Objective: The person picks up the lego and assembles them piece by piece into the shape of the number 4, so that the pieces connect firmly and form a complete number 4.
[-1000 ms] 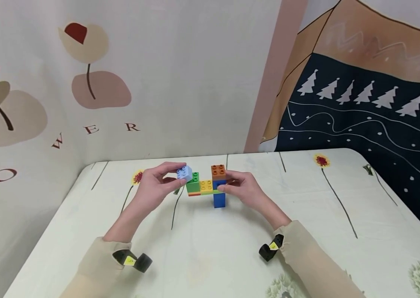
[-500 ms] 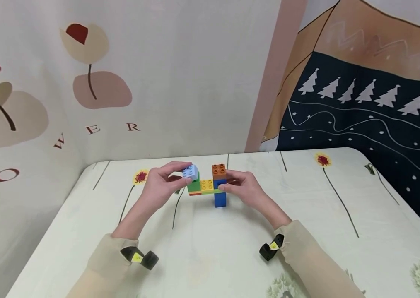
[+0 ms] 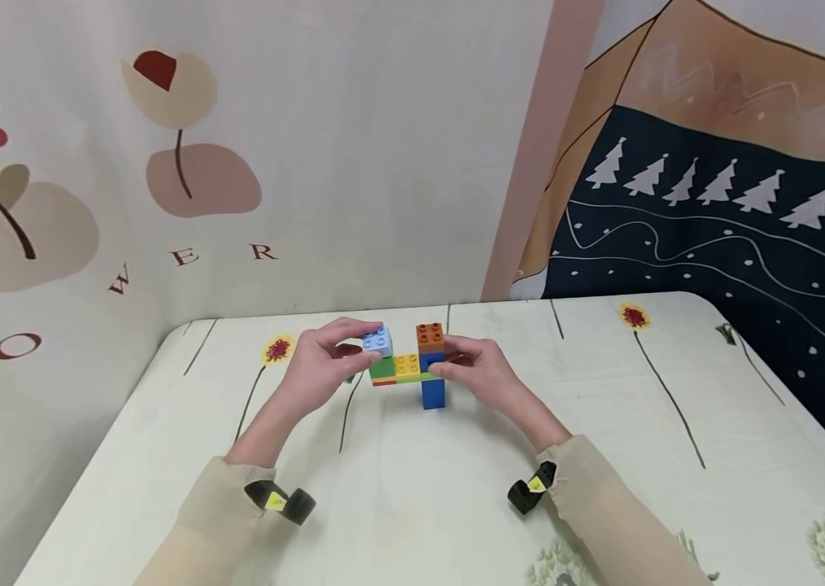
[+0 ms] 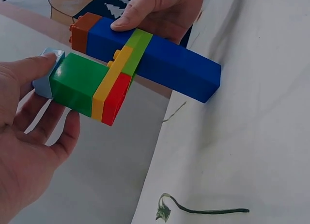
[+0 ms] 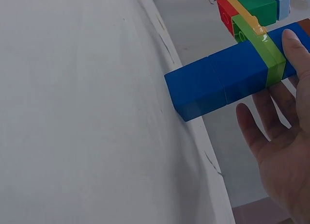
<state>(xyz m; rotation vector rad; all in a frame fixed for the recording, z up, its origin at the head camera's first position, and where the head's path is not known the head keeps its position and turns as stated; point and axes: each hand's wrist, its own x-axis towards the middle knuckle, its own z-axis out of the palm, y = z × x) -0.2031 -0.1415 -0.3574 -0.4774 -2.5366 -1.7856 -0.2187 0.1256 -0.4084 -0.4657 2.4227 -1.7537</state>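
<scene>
A toy building-brick structure stands on the table. Its column has stacked blue bricks (image 4: 181, 69), a lime green plate (image 4: 138, 49) between them, and an orange-brown brick (image 3: 430, 336) on top. Out to the left, a yellow plate (image 3: 407, 365) and a red piece (image 4: 116, 100) carry a green brick (image 4: 77, 86). My left hand (image 3: 316, 368) pinches a light blue brick (image 3: 377, 343) between thumb and fingers, flush against the top of the green one. With thumb and fingers, my right hand (image 3: 484, 373) holds the upper blue brick of the column.
A pale cloth with printed flowers (image 3: 277, 350) covers the table (image 3: 398, 488). Behind its far edge hangs a patterned curtain (image 3: 368, 163). Each wrist wears a black camera (image 3: 299, 506) on its strap.
My left hand has moved slightly right with the light blue brick, which has gone from tilted beside the green brick's top to level over it. The right hand keeps its hold in place.
</scene>
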